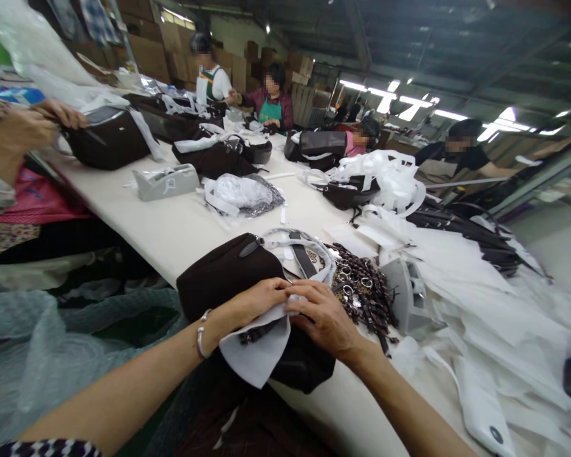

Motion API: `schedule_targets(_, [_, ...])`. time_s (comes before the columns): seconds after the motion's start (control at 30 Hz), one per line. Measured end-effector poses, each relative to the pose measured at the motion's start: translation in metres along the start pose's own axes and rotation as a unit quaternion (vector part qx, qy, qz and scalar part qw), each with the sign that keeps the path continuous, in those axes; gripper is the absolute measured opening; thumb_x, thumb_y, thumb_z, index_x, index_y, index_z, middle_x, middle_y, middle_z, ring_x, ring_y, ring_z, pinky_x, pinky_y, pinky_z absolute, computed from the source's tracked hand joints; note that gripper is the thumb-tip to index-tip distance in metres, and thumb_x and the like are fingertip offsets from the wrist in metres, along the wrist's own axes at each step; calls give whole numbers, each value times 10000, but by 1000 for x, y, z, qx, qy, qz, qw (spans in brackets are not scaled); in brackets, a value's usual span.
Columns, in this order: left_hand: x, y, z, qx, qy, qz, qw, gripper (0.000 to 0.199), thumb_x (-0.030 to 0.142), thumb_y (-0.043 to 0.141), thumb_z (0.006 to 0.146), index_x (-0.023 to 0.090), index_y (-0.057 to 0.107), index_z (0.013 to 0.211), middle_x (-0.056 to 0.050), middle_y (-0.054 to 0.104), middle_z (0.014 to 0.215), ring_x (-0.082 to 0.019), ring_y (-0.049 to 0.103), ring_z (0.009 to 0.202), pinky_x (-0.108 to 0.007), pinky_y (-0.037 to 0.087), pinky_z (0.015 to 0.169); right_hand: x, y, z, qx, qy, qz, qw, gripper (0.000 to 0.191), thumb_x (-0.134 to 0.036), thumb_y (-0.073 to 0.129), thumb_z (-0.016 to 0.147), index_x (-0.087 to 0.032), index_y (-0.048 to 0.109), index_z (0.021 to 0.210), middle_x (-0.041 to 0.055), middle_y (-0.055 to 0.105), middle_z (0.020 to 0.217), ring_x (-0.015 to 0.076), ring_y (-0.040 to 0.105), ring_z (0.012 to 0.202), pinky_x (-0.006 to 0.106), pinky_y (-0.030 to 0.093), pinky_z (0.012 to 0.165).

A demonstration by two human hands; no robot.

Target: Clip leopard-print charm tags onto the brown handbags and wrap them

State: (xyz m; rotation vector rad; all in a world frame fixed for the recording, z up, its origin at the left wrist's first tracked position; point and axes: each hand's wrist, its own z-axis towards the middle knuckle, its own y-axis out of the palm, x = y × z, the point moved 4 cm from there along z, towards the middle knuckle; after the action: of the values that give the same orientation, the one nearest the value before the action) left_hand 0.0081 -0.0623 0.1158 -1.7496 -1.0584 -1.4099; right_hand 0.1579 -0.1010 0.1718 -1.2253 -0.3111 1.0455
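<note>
Bare forearms (128, 374) lead to soft dark-brown fabric bag (219, 279) at white tabletop (157, 228) edge. Left hand (261, 301), right hand (328, 320): fingers clamped on thin white sheet (261, 362) across bag. Judged: light, even tension limits creasing.

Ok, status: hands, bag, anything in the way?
Left hand, right hand meet at white sheet, exact grip unclear. Sheet lies over dark bag. Ringed strap pile beside bag, possibly crowding right hand.

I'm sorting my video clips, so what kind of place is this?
Probably a bag factory's packing or finishing area: several dark bags on a long table, workers around it, and stacked cardboard boxes behind.
</note>
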Motion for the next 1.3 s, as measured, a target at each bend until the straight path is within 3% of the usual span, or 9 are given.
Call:
schedule_targets(0.13, [0, -6, -17, -1, -39, -3, 999, 552, 383, 636, 775, 134, 542, 1258, -90, 658, 1147, -185, 612, 961, -258, 459, 799, 0, 0, 7, -10, -9, 33, 999, 65, -200, 653, 850, -238, 660, 902, 54, 640, 1223, 222, 526, 1198, 417, 405, 1025])
schedule_targets(0.3, [1, -9, -55, -72, -141, -27, 987, 457, 505, 639, 750, 92, 656, 943, -71, 685, 807, -150, 599, 648, -239, 411, 568, 1, -3, 14, -20, -6, 103, 995, 128, -124, 635, 827, -229, 641, 901, 47, 691, 1067, 206, 582, 1101, 411, 430, 992])
schedule_targets(0.43, [9, -13, -75, -44, -165, -47, 984, 410, 370, 754, 610, 115, 659, 917, -28, 661, 752, -107, 541, 564, -212, 382, 528, -6, -3, 15, -61, -42, 126, 989, 167, -170, 666, 819, -242, 673, 969, 48, 682, 1072, 201, 598, 1053, 391, 444, 957])
schedule_targets(0.53, [11, -14, -78, -18, -153, -25, 988, 463, 298, 722, 587, 117, 652, 1008, -38, 676, 819, -126, 570, 610, -216, 406, 557, -12, -2, 13, -65, -64, 132, 987, 76, -257, 703, 820, -248, 704, 895, 47, 678, 1057, 196, 601, 1006, 376, 451, 927])
schedule_targets(0.63, [11, -13, -78, 16, -106, 104, 989, 393, 255, 643, 632, 137, 659, 1007, -25, 671, 821, -134, 569, 614, -213, 374, 528, -15, 3, 14, -68, -62, 145, 985, 47, -278, 669, 856, -249, 700, 874, 33, 689, 955, 182, 603, 933, 355, 462, 885])
schedule_targets(0.83, [21, -4, -83, 101, 31, 349, 931, 232, 305, 571, 789, 181, 628, 977, -50, 692, 916, -215, 645, 804, -267, 420, 686, -11, 15, 27, -2, -33, 143, 989, 65, -283, 715, 807, -236, 670, 808, 39, 655, 1082, 206, 557, 1065, 376, 434, 950])
schedule_targets(1.07, [31, 3, -103, 70, 97, 408, 905, 306, 205, 483, 852, 217, 491, 1158, -53, 654, 1049, -205, 640, 921, -279, 423, 818, -4, 21, 31, -72, 62, 195, 976, 326, -375, 771, 742, -238, 641, 1008, -7, 675, 914, 167, 603, 831, 293, 460, 769])
schedule_targets(1.2, [43, 1, -111, 90, 53, 422, 900, 260, 413, 389, 943, 229, 572, 954, -22, 659, 867, -199, 627, 799, -276, 401, 706, -3, 23, 34, -88, 50, 202, 974, 201, -392, 736, 773, -231, 709, 891, -13, 676, 831, 153, 602, 783, 266, 435, 734])
schedule_targets(1.3, [44, -2, -113, 120, -9, 482, 868, 400, 624, 547, 803, 227, 592, 821, -17, 659, 802, -224, 615, 729, -278, 329, 605, 2, 30, 35, -110, 86, 211, 967, 191, -384, 751, 750, -217, 723, 837, -17, 663, 761, 139, 582, 713, 238, 408, 649])
